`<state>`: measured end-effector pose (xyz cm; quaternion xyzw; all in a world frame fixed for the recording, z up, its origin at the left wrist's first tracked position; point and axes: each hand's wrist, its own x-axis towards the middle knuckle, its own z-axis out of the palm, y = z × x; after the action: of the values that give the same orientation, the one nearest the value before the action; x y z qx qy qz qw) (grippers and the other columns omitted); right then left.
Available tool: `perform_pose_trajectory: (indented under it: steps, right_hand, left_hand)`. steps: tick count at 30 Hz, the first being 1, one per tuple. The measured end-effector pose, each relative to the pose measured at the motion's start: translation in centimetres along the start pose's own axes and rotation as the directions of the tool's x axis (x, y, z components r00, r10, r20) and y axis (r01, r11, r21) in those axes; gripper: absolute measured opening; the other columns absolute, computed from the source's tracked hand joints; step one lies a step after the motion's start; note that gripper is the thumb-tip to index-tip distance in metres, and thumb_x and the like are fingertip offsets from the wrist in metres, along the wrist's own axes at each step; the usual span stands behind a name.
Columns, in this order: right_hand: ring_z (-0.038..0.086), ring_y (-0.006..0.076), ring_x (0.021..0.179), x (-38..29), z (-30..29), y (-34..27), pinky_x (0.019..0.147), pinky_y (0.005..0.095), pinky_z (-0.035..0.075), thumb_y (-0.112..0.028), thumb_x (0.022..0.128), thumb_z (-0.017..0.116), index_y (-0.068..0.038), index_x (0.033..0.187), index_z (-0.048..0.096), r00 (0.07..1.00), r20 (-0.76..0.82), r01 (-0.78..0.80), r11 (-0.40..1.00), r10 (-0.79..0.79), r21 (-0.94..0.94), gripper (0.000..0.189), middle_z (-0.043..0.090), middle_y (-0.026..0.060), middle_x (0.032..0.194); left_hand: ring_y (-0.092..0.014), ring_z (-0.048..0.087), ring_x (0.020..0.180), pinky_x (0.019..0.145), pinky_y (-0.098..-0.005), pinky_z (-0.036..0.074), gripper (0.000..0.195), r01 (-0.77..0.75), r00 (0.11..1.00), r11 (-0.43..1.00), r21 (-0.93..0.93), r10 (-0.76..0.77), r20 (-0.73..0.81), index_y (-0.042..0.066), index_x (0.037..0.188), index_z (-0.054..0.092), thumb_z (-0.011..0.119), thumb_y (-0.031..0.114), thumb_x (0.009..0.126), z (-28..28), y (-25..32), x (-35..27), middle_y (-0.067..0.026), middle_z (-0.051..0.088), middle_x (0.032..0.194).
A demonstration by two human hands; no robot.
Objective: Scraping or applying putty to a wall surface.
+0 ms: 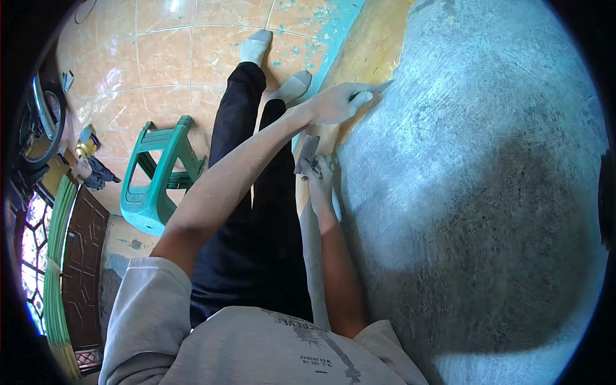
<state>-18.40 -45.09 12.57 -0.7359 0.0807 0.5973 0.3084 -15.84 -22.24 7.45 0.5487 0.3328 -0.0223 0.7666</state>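
My left hand (342, 102) reaches across my body and is closed on a small scraper (383, 87). Its thin blade meets the wall (433, 159) at the edge between a rough blue-grey surface and a bare yellowish-brown strip (373, 45). Nearer my body, my right hand (319, 174) holds a flat, grey, rectangular tool (308, 153), perhaps a wide scraper blade. That tool is beside the wall's lower part, its face turned up towards me. Pale dust covers both hands and the left forearm.
A green plastic stool (156, 180) stands left of my legs on the tiled floor (166, 57). Teal flakes lie near my socked feet. Farther left are a wheeled vehicle (45, 120), a yellow can (86, 146), dark cloth (100, 174), a green curtain and a brown door (84, 269).
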Motion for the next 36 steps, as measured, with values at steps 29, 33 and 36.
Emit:
perform_pose_trajectory:
  steps: [29,33,36]
  right_hand:
    - [0.056,0.0125,0.086,0.9,-0.7,0.8,0.069,0.0259,0.048,-0.017,0.091,0.068,-0.003,0.096,0.061,0.999,-0.034,-0.017,0.998,0.015,-0.056,0.016,0.056,0.0023,0.093]
    - [0.056,0.0127,0.086,0.6,0.2,-0.1,0.070,0.0260,0.048,-0.018,0.090,0.069,-0.003,0.098,0.061,0.999,-0.014,-0.036,0.998,0.035,-0.050,0.019,0.058,0.0026,0.096]
    - [0.056,0.0128,0.086,0.6,0.2,-0.1,0.071,0.0257,0.048,-0.021,0.090,0.070,-0.002,0.106,0.061,0.997,-0.008,-0.074,0.997,0.074,-0.024,0.026,0.059,0.0030,0.096]
  left_hand:
    - [-0.035,0.060,0.111,0.097,-0.0389,0.046,0.039,-0.098,0.995,0.993,0.069,0.099,-0.016,0.007,0.133,0.054,0.044,0.027,0.102,0.3,-1.6,0.6,-0.0194,0.063,0.123]
    - [-0.032,0.055,0.121,0.106,-0.0383,0.040,0.050,-0.017,0.999,0.995,0.100,0.013,0.045,0.007,0.138,0.050,0.041,0.042,0.104,-1.4,-1.3,2.0,-0.0175,0.059,0.131]
    - [-0.032,0.055,0.120,0.105,-0.0382,0.040,0.050,-0.016,0.998,0.995,0.096,0.010,0.057,0.006,0.138,0.051,0.040,0.041,0.104,-1.3,-1.2,2.0,-0.0180,0.060,0.129]
